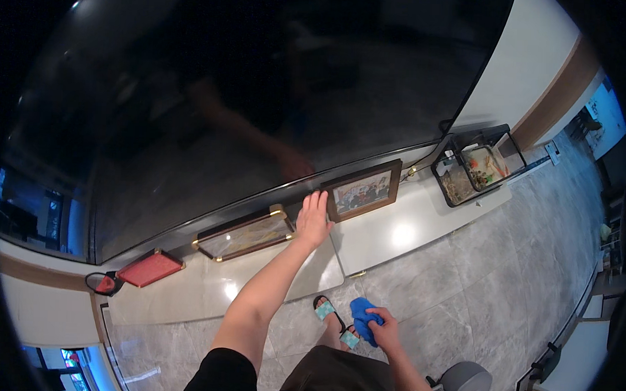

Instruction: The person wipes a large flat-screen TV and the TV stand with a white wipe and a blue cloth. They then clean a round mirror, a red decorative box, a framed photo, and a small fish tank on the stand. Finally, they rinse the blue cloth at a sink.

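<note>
My left hand [313, 220] reaches forward, fingers extended, to the lower edge of a large dark television [296, 91], beside the left edge of a wooden picture frame [364, 192]. Whether the fingers touch the television or frame I cannot tell. A crumpled blue cloth [363, 317] is gripped in my right hand [386, 330], low in front of my body above the tiled floor. Left of my left hand, a dark tray with gold corners [247, 234] leans on the long white cabinet [373, 244]. The television's screen reflects an arm.
A red tray [150, 269] and a black-rimmed object [103, 283] stand at the cabinet's left end. A black-framed tank [479, 167] with gravel and ornaments occupies its right end. A round grey stool or bin [465, 383] is at the lower right.
</note>
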Available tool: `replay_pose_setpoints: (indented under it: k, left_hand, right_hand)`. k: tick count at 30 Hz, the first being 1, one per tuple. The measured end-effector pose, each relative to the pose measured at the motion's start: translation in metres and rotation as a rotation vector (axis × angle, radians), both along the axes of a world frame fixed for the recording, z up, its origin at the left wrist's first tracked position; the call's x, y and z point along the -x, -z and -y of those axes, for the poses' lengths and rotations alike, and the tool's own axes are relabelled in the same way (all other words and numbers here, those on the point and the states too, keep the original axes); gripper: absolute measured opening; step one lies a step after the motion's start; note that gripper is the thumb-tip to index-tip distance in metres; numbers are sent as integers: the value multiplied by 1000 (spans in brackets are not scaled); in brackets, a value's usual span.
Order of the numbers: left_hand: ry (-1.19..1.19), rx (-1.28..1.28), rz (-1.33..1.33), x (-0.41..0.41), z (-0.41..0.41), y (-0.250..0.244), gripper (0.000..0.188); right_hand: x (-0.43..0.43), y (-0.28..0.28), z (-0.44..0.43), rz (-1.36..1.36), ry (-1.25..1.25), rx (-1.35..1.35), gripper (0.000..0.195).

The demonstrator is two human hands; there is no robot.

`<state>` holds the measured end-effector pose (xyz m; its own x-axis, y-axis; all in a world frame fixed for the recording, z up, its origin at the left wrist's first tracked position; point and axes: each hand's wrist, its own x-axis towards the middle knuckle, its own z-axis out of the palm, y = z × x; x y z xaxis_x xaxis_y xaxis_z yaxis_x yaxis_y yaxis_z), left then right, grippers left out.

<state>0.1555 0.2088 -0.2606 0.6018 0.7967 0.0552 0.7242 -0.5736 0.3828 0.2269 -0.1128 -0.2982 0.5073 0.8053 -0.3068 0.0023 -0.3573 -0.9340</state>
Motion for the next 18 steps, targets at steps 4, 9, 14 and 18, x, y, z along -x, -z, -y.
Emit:
replay_pose_setpoints:
  k: [4,9,14,18]
  left_hand:
    - [-81,242,-173,-37,-41,9,81]
    - [24,331,-405,-70,-77,30,79]
    - [7,366,-304,-74,-91,54,51]
    - [-2,510,-171,-83,-92,43,46]
  right_hand:
    - [-10,3,-21,-14,20,20,30]
    - [-39,9,-63,66,49,-32,30]
    - [-55,-2,-104,34,87,-109,32]
    - [-71,-6,-111,55,68,-135,33]
